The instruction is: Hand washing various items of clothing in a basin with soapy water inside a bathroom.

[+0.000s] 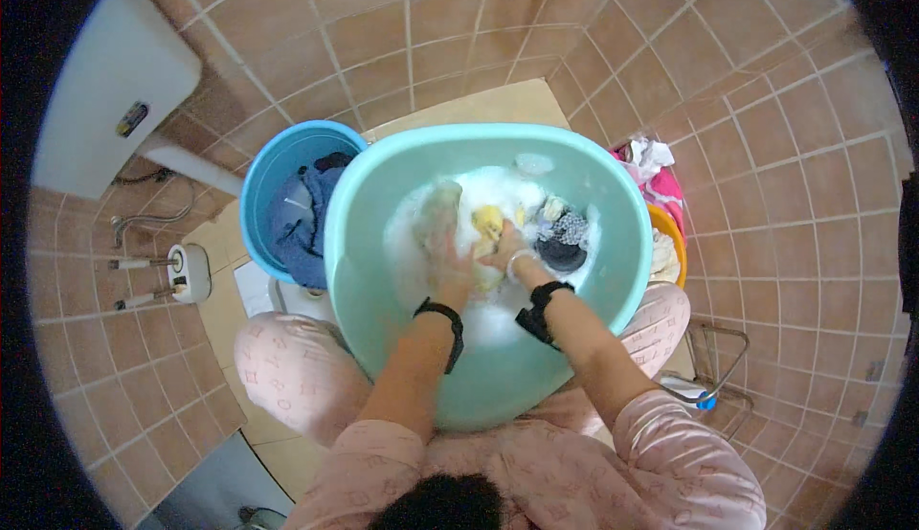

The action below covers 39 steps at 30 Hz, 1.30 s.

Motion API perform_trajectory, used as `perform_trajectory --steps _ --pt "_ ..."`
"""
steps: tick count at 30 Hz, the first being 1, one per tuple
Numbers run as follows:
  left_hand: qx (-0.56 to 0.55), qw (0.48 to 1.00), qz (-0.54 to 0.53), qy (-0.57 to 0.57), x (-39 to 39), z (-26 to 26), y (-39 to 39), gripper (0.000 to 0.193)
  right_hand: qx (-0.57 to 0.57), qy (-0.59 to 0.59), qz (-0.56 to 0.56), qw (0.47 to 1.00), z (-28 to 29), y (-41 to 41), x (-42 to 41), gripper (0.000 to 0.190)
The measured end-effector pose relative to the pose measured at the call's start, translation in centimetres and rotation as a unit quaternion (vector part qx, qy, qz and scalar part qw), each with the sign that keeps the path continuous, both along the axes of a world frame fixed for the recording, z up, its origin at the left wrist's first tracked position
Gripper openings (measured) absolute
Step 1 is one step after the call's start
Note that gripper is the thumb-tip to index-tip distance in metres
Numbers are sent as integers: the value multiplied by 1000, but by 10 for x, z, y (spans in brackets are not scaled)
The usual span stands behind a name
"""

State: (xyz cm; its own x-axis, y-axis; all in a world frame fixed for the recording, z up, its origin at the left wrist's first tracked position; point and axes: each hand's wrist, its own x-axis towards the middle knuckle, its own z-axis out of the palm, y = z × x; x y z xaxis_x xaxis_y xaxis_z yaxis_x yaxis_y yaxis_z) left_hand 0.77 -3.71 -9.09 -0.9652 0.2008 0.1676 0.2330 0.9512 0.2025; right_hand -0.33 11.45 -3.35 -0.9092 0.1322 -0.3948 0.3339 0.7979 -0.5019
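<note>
Before me stands a large turquoise plastic tub [495, 393] with white suds [502, 182] and water in it. My right hand [511, 248] grips a yellow cloth [487, 219] near the middle of the tub. Beside it, my left hand [451, 263] is blurred, its fingers near the yellow cloth and a pale greenish wet item [440, 207]. Whether the left fingers hold either one cannot be made out. To the right of my right hand, a dark cloth [561, 255] and a black-and-white patterned cloth [571, 228] lie bunched together in the suds.
A blue bucket [260, 171] with dark blue clothing [305, 225] stands left of the tub. At the right is an orange basin [677, 232] with whitish cloth [663, 257]. A metal wire rack [739, 347] stands by the right tiled wall; a toilet-brush holder [190, 273] is at left.
</note>
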Motion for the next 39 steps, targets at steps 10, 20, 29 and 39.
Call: perform_trajectory --steps 10,20,29,39 --pt "-257 820 -328 -392 44 -58 26 31 45 -199 -23 979 -90 8 39 35" --pt "431 677 117 -585 -20 -31 13 58 -193 -85 -194 958 -45 48 -7 30" --pt "813 273 209 -470 10 164 18 53 -131 178 -94 971 179 -64 54 42" --pt "838 282 97 -457 5 63 34 39 25 235 -43 971 155 -83 42 38"
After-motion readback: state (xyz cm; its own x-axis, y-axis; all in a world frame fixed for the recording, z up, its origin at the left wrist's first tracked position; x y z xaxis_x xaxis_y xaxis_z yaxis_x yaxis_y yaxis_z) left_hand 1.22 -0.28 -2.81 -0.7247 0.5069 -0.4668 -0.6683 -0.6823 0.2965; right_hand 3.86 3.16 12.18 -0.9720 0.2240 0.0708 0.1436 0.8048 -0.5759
